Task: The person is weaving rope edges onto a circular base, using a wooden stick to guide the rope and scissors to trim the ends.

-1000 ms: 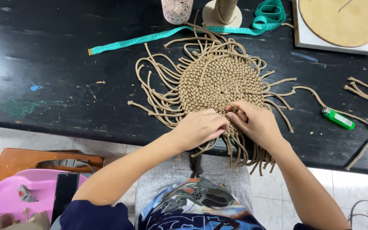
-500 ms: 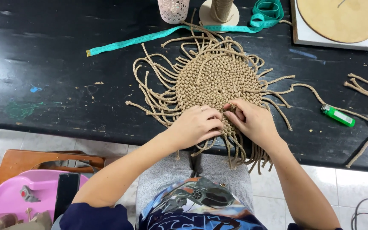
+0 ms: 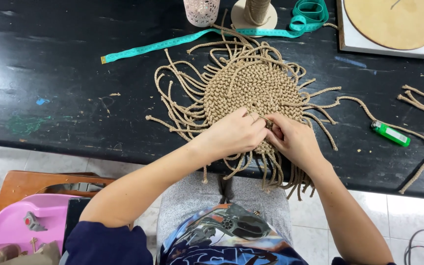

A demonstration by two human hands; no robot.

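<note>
My left hand point(image 3: 234, 133) and right hand point(image 3: 293, 142) had crept slightly up the woven mat point(image 3: 253, 88) lying at table point(image 3: 50, 73) centre, both pinched shut on a cord point(image 3: 265, 119) at its six o'clock edge, so knotting continued.

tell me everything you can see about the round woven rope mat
The round woven rope mat is a flat disc of tan, jute-like cord, knotted tightly in rings. Loose cord ends fan out all round its rim; the nearest ones hang over the edge of the black table. It lies flat on that table. The left hand and right hand both rest on its near edge, pinching cords there.
</note>
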